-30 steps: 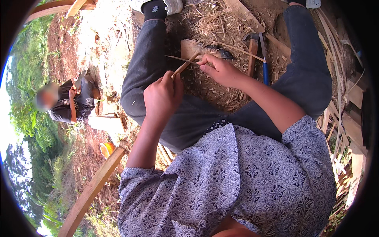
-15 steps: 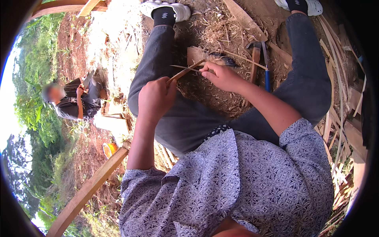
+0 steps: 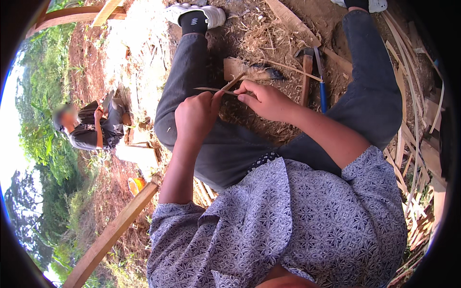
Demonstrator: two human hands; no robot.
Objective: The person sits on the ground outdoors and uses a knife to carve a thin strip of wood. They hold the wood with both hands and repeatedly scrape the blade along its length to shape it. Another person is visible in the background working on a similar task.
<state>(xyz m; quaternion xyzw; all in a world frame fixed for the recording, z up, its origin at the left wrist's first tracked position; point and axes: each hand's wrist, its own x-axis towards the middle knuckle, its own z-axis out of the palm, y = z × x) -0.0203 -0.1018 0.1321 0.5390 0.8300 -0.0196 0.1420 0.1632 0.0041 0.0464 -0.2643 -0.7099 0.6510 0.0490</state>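
My left hand [image 3: 196, 116] is closed around a narrow brown wooden stick [image 3: 235, 81], which points away and to the right. Pinched in the fingers of my right hand [image 3: 266, 101] is a thin, pale, pointed strip [image 3: 207, 89]. It crosses the stick close to my left thumb, its tip reaching left past my left knuckles. Whether this strip is a blade or a wood sliver I cannot tell. Both hands are held between my spread knees, above the ground.
Beyond my hands lie a wooden offcut [image 3: 233, 70], a hammer [image 3: 306, 77] and a blue-handled tool [image 3: 323, 96]. Shavings [image 3: 259, 38] and a long plank [image 3: 293, 21] cover the ground ahead. Wood strips [image 3: 408, 144] heap at right. At left sits another person [image 3: 89, 122], near a slanting beam [image 3: 113, 233].
My right hand has come slightly toward me and left, closer to my left hand. The pale strip's tip has shifted left, and less of the brown stick shows beyond my left hand.
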